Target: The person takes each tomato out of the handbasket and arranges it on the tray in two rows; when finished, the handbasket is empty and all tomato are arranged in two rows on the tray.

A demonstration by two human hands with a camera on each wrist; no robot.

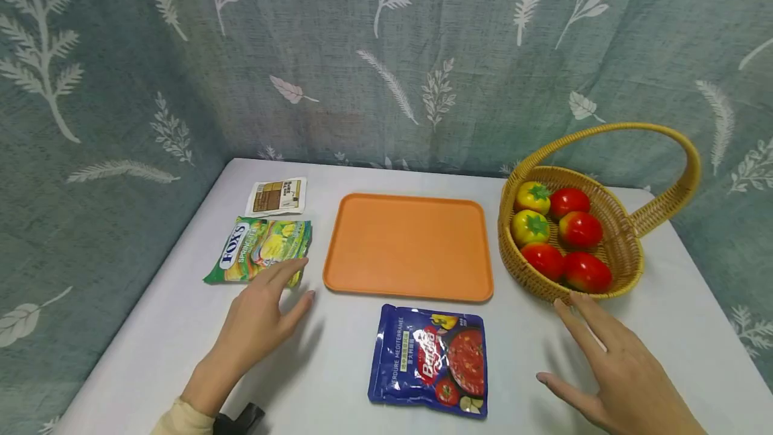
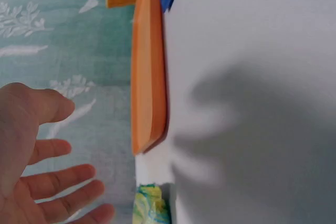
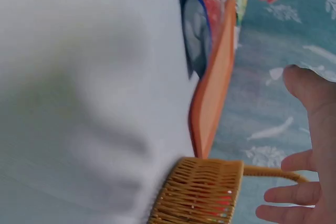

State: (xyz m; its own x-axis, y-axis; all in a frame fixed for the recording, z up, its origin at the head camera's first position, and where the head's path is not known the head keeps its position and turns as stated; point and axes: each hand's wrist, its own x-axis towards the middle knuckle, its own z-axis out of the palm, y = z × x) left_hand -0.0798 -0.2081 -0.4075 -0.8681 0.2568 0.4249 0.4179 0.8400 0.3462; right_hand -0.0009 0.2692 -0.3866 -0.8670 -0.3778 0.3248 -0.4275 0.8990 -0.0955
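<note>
My left hand [image 1: 260, 317] hovers over the table with its fingers spread, holding nothing. Its fingertips overlap the near edge of a green FOX'S candy bag [image 1: 274, 247] in the head view. On the other side, my right hand [image 1: 625, 368] is also spread and holds nothing, its fingertips close to the near rim of a wicker basket [image 1: 634, 274]. In the basket lie several red tomatoes [image 1: 581, 229] and two yellow ones [image 1: 531, 227] with green tops. Between the hands lies a blue sauce pouch [image 1: 429, 361], flat, printed with a red dish.
An orange tray [image 1: 407, 247] lies mid-table, beyond the pouch. Behind the candy bag is a small white-and-brown packet [image 1: 276, 197]. The basket's tall handle [image 1: 604, 129] arches up and leans to the right. Green leaf-patterned cloth [image 1: 338, 52] hangs behind the white table [image 1: 338, 368].
</note>
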